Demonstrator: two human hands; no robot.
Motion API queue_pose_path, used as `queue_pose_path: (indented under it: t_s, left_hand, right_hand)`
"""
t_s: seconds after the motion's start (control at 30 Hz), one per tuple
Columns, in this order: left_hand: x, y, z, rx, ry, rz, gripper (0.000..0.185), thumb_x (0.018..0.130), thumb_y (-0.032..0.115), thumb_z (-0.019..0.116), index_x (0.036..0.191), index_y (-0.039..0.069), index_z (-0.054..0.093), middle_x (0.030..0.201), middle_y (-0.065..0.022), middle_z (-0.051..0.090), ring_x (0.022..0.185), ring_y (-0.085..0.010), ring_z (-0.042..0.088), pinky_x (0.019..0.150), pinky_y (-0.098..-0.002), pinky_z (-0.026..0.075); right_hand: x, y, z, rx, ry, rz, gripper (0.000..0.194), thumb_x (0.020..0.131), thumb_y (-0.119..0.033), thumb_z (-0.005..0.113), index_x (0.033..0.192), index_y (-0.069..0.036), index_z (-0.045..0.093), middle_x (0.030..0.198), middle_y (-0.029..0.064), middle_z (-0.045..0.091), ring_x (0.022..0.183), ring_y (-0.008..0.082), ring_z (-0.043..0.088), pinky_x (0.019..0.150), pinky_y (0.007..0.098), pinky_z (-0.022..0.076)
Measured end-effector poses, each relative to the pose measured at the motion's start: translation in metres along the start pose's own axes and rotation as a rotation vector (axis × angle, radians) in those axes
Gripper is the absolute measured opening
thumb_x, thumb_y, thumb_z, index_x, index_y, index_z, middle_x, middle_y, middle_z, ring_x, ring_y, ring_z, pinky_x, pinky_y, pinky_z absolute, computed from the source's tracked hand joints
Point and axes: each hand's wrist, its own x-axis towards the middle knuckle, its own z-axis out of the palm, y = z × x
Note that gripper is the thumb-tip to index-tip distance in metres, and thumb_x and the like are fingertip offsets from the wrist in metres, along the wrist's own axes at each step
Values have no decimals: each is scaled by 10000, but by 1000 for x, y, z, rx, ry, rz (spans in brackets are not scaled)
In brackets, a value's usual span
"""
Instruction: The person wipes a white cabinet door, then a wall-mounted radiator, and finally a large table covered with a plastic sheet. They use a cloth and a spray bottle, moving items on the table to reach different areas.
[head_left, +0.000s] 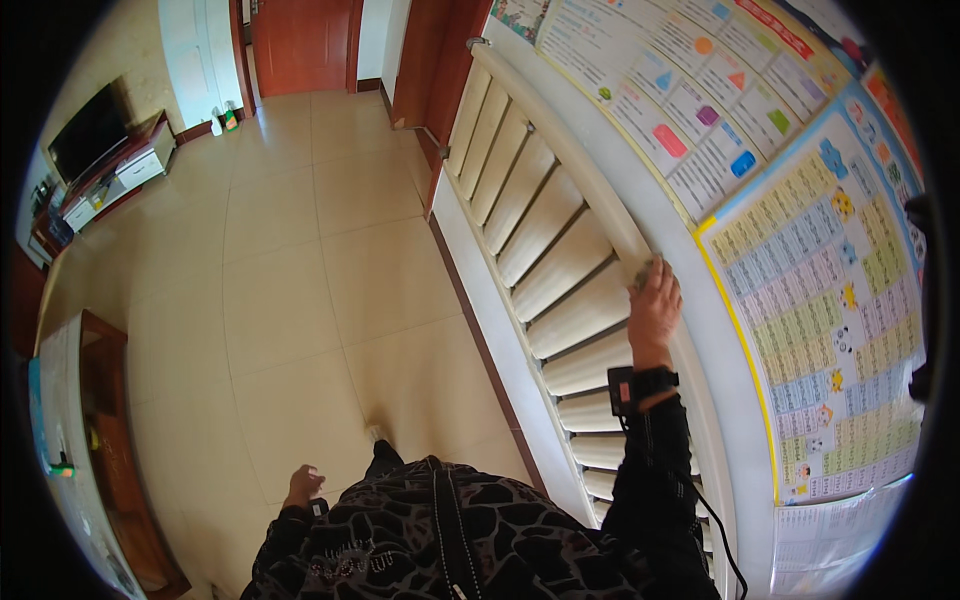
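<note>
My right hand (655, 311) presses on the top rail (592, 176) of a cream-coloured wall radiator (574, 281). Under its fingers is a small greyish cloth or pad (643, 274), mostly hidden by the hand. The radiator's columns run down from the rail with dark gaps between them. On my right wrist sits a black strap with a small box (622, 390), and a black cable trails along the sleeve. Low on the left, my left hand (304, 484) hangs beside my body above the floor, its fingers loosely bent, with nothing visible in it.
Printed wall charts (817, 330) hang above the radiator. Tan floor tiles (277, 300) stretch ahead to a red-brown door (304, 49). Spray bottles (230, 118) stand by the far wall. At left are a television (90, 131) on a low cabinet (139, 169) and a wooden table (112, 420).
</note>
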Motion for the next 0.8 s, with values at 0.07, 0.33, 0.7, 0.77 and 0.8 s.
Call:
queue_pose_path:
  t_s: [0.07,0.33,0.7,0.77,0.8]
  left_hand:
    - [28,16,-23,-147,96,-4,399,819,124,730,1150,-37,575,892,-175,697,685,-248,700,616,-366,572]
    - [100,-17,-43,242,64,-33,449,724,289,787,1035,-11,667,953,-148,719,952,-320,689,831,-381,564]
    - [150,34,-88,-47,35,-162,508,757,261,765,1126,-63,633,986,-212,708,820,-296,729,743,-394,585]
    - [177,45,-92,320,154,81,543,747,400,767,1084,-17,685,1078,-196,705,992,-342,690,848,-428,557]
    - [192,51,-99,226,87,-52,589,732,478,760,1091,14,703,1123,-185,701,1097,-360,644,925,-434,525]
  right_hand:
    - [-1,0,-3,-14,-31,4,762,792,-174,770,1438,-54,385,1394,142,497,1262,362,488,1037,479,409]
    - [51,-42,30,-65,-69,66,699,820,-162,741,1418,-35,400,1393,151,493,1273,370,476,1044,485,407]
    - [233,-163,176,-33,41,42,477,935,-177,555,1374,-11,476,1359,169,530,1258,362,498,1060,465,405]
    - [261,-182,190,-47,51,28,538,900,-157,615,1392,-29,437,1376,150,511,1270,349,490,1058,454,406]
    - [270,-189,195,-54,-7,53,576,882,-147,645,1400,-38,417,1384,141,501,1275,342,487,1057,449,407]
